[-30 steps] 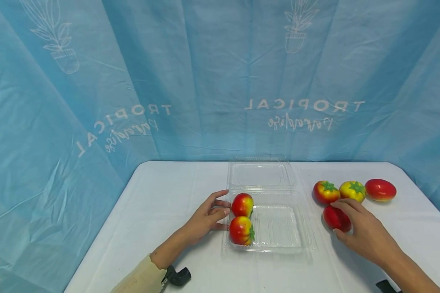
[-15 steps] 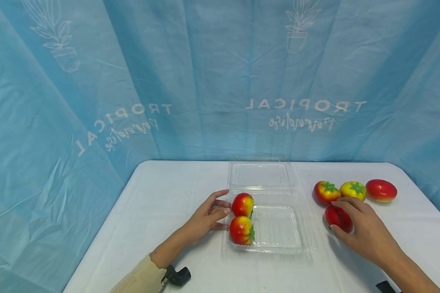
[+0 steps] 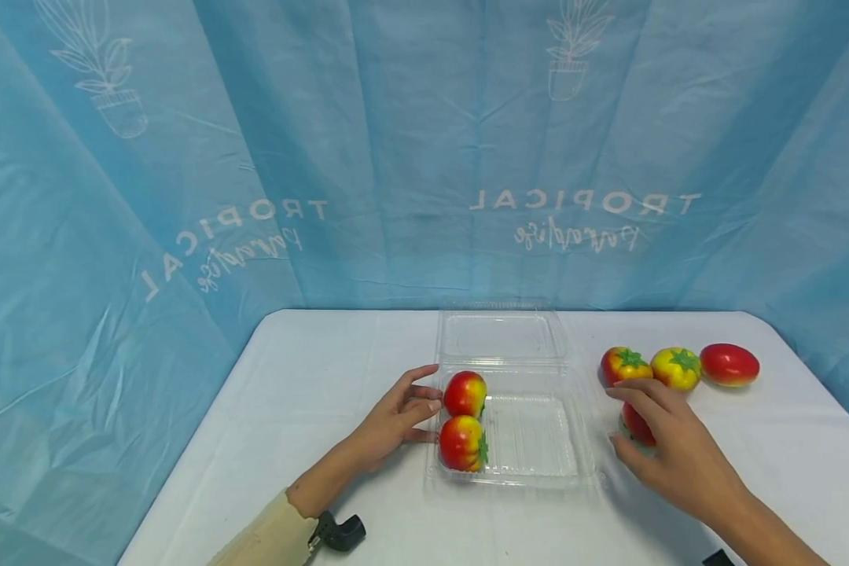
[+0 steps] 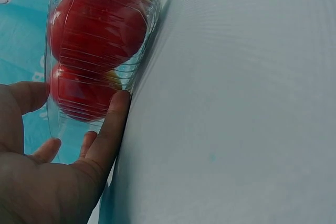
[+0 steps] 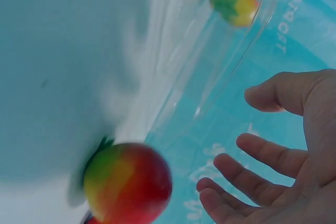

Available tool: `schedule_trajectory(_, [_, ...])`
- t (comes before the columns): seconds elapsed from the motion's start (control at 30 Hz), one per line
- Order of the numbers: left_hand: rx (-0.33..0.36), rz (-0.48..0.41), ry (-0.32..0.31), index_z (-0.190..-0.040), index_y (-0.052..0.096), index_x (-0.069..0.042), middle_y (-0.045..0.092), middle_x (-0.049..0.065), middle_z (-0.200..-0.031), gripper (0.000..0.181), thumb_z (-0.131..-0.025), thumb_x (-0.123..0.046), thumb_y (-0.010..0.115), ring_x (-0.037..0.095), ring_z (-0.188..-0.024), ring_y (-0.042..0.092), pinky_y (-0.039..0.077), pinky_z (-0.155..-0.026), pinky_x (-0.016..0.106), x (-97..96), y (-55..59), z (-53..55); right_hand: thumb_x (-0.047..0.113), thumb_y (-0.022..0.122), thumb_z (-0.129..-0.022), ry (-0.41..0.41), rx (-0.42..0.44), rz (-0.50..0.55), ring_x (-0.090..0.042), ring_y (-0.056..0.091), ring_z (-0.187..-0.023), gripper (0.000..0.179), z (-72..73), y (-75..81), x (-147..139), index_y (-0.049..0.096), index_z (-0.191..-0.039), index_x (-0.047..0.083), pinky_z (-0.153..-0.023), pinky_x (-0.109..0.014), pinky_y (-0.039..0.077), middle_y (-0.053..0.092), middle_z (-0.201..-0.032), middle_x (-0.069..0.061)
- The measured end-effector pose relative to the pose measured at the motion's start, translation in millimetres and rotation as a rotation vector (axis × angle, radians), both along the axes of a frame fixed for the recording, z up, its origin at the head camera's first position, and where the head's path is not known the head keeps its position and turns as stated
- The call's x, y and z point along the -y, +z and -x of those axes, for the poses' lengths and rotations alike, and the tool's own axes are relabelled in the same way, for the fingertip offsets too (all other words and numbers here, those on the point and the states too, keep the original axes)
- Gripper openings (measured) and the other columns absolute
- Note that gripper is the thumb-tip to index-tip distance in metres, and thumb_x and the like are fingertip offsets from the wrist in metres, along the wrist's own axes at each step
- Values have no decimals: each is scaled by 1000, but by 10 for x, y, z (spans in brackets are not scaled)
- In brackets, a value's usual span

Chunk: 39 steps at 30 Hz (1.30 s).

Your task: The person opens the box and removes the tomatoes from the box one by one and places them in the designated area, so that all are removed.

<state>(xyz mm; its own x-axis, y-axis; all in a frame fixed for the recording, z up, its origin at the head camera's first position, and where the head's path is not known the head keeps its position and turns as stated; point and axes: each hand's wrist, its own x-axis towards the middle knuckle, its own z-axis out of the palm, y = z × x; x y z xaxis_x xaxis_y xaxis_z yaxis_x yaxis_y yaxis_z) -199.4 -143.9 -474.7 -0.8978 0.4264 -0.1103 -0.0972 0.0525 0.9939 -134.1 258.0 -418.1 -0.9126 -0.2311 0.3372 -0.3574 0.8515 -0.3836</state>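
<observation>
A person's right hand (image 3: 675, 452) hangs over a red fruit (image 3: 637, 426) on the right of the white worktop (image 3: 332, 354), thumb and fingers parted and gripping nothing; the right-wrist view shows a gap between them. The fruit's green leafy end turns left, low to the worktop, toward a clear container (image 3: 531, 479); partly hidden, it looks nearly round, its long axis unclear. A secure pickup probably calls for thumb and fingertips on opposite sides of the widest part, as glossy skin may slip. The left hand (image 3: 389, 424) rests straight fingers on the container's left wall, gripping nothing; light pressure should spare thin plastic. Inside along that wall sit a near boxed fruit (image 3: 461, 443) and a far boxed fruit (image 3: 464, 394), leafy ends right. Beyond, toward the far right corner, stand a red-and-yellow fruit (image 3: 621, 368), a yellow fruit (image 3: 675, 369) and an oval fruit (image 3: 730, 365), its long axis roughly along the far edge.
</observation>
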Motion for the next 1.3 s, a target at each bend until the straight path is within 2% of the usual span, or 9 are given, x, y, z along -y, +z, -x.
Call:
schedule_trajectory(0.2, [-2, -11, -8, -166, 31, -21, 48, 20, -146, 70, -106, -25, 67, 33, -130, 57, 64, -92, 46, 4, -2, -4, 17, 96, -75, 36, 45, 13, -31, 56, -126, 65, -19, 43, 170, 68, -134, 17, -92, -56, 61, 61, -137, -7])
schedule_trajectory(0.43, [-4, -18, -11, -166, 31, -22, 48, 19, -146, 70, -106, -24, 67, 34, -130, 57, 64, -92, 47, 0, -12, 1, 21, 101, -69, 88, 32, 7, -25, 59, -125, 74, -48, 73, 384, 67, -135, 20, -88, -49, 65, 63, -137, -3])
schedule_trajectory(0.97, [-3, -13, -4, -166, 30, -22, 49, 18, -146, 70, -106, -24, 66, 34, -130, 57, 64, -92, 47, 2, 2, -18, 25, 95, -78, 199, 46, 18, -16, 59, -130, 69, -43, -16, 811, 64, -140, 26, -100, -43, 60, 59, -143, 8])
schedule_trajectory(1.3, [-10, -10, -11, -166, 30, -23, 49, 18, -146, 70, -106, -25, 66, 34, -131, 56, 64, -92, 48, 2, -9, -7, 26, 93, -82, 256, 99, 25, -11, 56, -133, 68, -62, -11, 1042, 62, -143, 28, -105, -40, 58, 56, -146, 11])
